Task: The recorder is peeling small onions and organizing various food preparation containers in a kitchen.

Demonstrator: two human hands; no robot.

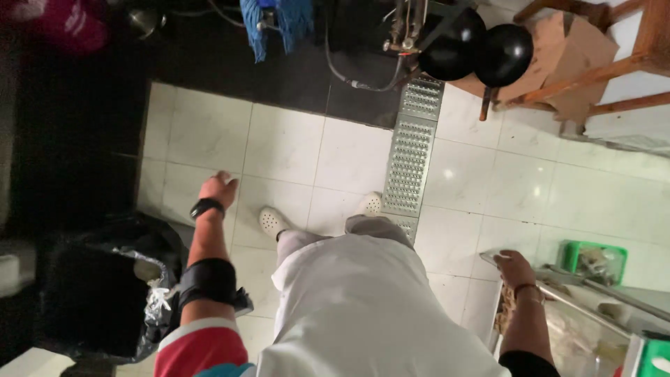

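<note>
I look straight down at my white apron [363, 307] and my two white perforated clogs [273, 221] on a white tiled floor. My left hand [218, 188] hangs free over the tiles with its fingers curled in and nothing visible in it. That arm wears a black wristwatch [207, 207] and a black elbow brace [208, 281]. My right hand [515, 269] rests on the near corner of a steel counter [558, 279] at the right, with its fingers bent over the edge.
A black bin [98, 300] lined with a black bag stands at my left. A steel floor drain grate [412, 157] runs ahead of my feet. Beyond are two black woks [481, 49], a wooden frame [600, 70], a blue mop [276, 21] and green baskets [593, 257].
</note>
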